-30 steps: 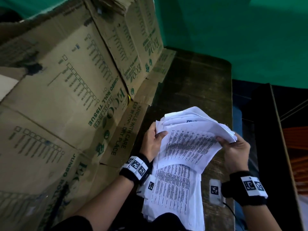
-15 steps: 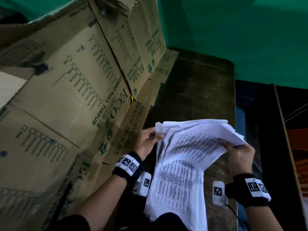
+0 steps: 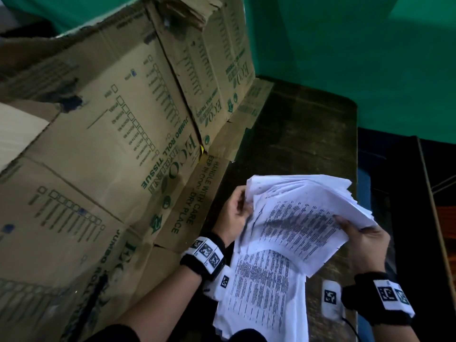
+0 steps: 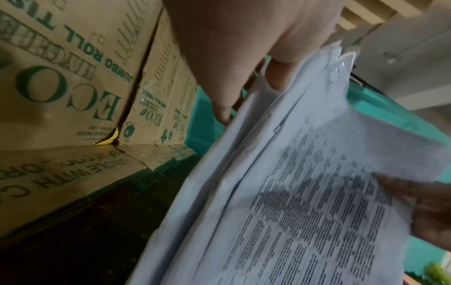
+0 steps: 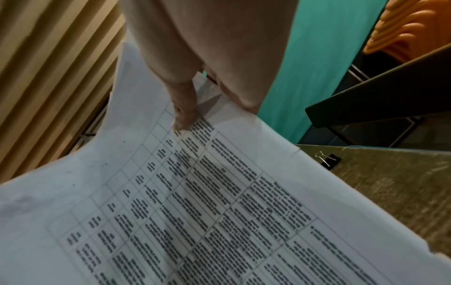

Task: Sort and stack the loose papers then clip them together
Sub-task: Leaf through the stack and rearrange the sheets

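Both hands — left hand (image 3: pixel 234 213) & right hand (image 3: pixel 365 245) — pinch paper stack (image 3: pixel 303 213) edges above table (image 3: pixel 308 134).

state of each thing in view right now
papers: loose, uneven bundle held off the table, unclipped
lower sheets: hanging below the bundle toward the person
binder clip: lying on the table, unused
left hand: grips the bundle's left edge
right hand: grips the right edge
cardboard boxes: flattened, standing along the left
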`<action>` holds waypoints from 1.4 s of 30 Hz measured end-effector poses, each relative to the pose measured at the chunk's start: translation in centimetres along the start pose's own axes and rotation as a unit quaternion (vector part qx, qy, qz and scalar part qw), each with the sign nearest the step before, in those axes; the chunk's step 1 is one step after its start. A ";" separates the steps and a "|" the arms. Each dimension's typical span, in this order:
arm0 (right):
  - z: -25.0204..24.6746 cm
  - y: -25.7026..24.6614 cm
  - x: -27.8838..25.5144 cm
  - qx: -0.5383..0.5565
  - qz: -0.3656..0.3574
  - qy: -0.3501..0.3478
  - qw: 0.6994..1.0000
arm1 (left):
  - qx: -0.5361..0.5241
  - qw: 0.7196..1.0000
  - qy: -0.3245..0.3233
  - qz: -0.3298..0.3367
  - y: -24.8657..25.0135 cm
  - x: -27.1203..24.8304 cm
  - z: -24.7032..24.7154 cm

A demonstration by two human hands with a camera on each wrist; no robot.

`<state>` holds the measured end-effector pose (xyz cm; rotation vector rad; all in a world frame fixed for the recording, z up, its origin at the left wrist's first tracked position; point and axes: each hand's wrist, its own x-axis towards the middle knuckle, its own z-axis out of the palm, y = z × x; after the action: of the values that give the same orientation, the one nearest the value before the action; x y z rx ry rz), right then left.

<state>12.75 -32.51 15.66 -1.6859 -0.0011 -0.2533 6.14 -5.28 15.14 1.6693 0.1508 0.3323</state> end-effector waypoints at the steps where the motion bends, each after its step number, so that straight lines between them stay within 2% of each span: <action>1: 0.0 0.1 0.1 -0.001 0.002 0.000 1.000 | 0.014 1.000 -0.010 -0.007 -0.4 0.1 0.3; 4: -0.2 0.2 0.4 -0.030 0.002 -0.030 0.999 | -0.012 0.999 0.007 -0.037 -0.3 0.5 1.1; 7: -0.5 0.0 0.4 -0.021 0.001 -0.049 0.999 | -0.044 0.998 0.027 -0.038 -0.2 0.3 1.5; 12: -0.7 0.5 -0.3 -0.041 -0.017 -0.044 0.998 | -0.014 0.999 0.024 -0.035 -1.5 -0.5 1.1; 14: -0.9 1.1 -0.3 -0.038 -0.020 -0.026 0.999 | -0.017 1.000 0.012 0.002 -1.2 -0.8 0.9; 18: -1.2 1.5 0.0 -0.035 -0.007 -0.009 0.999 | 0.031 0.991 0.039 0.126 -1.6 -1.0 0.7; 20: -1.2 1.3 0.0 -0.030 0.003 -0.014 0.999 | 0.041 0.985 0.009 0.167 -1.9 -0.8 0.6; 22: -1.0 1.0 0.0 -0.015 0.013 -0.015 1.000 | 0.047 0.987 -0.028 0.151 -1.4 -0.7 0.5; 26: -0.6 0.2 0.1 0.019 0.015 -0.006 1.000 | -0.011 0.995 -0.081 0.064 -0.1 -1.2 0.6; 30: -0.6 0.3 0.2 0.023 0.013 0.000 1.000 | -0.034 0.998 -0.045 0.021 0.4 -1.4 1.0; 37: -1.2 0.7 -0.1 0.038 0.014 -0.002 0.999 | -0.033 0.995 0.029 0.085 0.9 -1.3 1.4; 42: -1.3 0.6 -0.3 0.031 0.008 -0.008 0.999 | -0.075 0.995 0.042 0.049 0.5 -1.7 1.9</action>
<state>12.38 -33.79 15.15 -1.6257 -0.0058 -0.2256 5.03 -7.61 15.27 1.5174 0.1027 0.4772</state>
